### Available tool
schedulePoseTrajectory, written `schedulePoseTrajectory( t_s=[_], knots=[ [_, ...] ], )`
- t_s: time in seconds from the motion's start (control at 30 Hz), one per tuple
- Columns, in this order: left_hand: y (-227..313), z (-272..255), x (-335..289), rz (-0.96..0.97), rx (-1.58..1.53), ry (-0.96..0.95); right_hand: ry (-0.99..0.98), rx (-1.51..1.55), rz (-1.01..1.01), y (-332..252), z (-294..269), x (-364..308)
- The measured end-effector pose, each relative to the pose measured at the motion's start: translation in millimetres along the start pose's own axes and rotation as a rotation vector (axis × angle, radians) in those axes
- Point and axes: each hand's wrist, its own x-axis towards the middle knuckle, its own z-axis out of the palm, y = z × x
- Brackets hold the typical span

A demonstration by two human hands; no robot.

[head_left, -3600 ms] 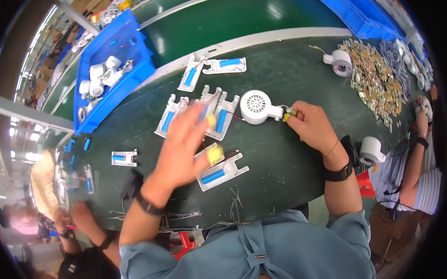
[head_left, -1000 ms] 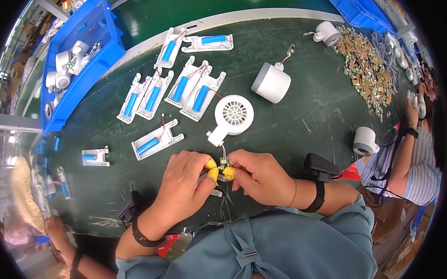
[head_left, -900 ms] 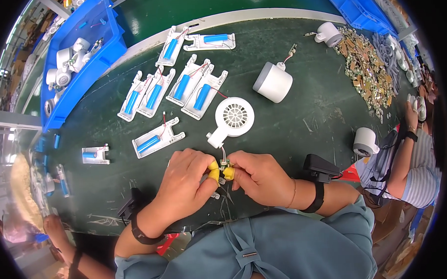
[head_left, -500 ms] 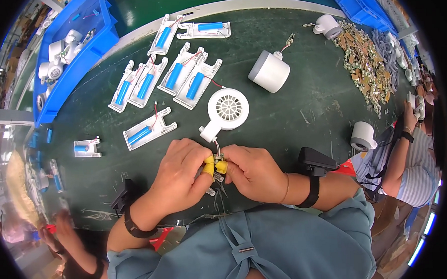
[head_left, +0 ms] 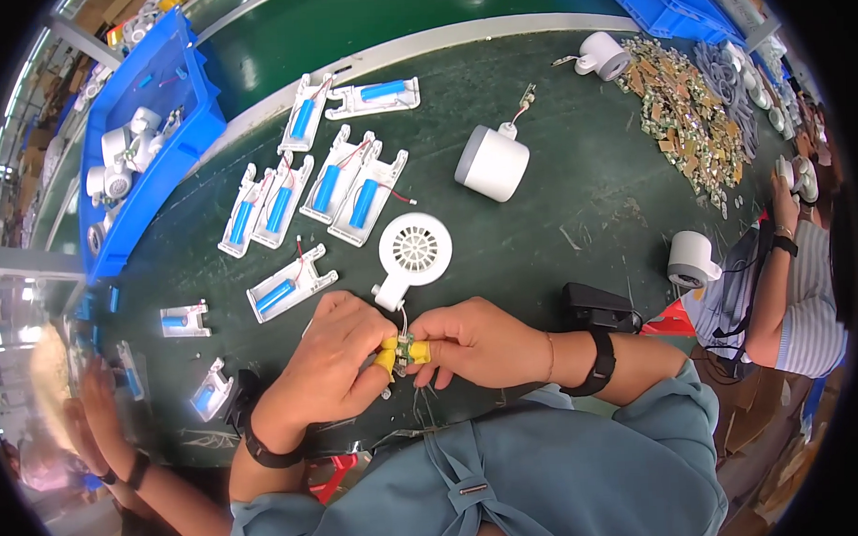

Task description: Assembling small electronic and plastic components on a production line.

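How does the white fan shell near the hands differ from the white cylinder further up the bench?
The fan shell lies flat, showing a round perforated grille and a short handle; the cylinder lies tilted, with smooth closed sides and no grille showing. The fan shell sits just above both hands, thin wires running from it down to them; the cylinder lies apart, a short lead with a small board beside it. Both are white plastic on the green bench.
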Motion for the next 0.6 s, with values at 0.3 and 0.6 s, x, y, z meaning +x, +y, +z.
schedulePoseTrajectory(
  t_s=[0.3, 0.6],
  knots=[
    [1, 1, 2, -0.03, 0.018, 0.003, -0.056, -0.044, 0.053, -3, -5, 0],
    [17, -8, -15, -0.367, -0.461, 0.079, -0.101, -0.11, 0.039, -9, -13, -10]
  ],
)
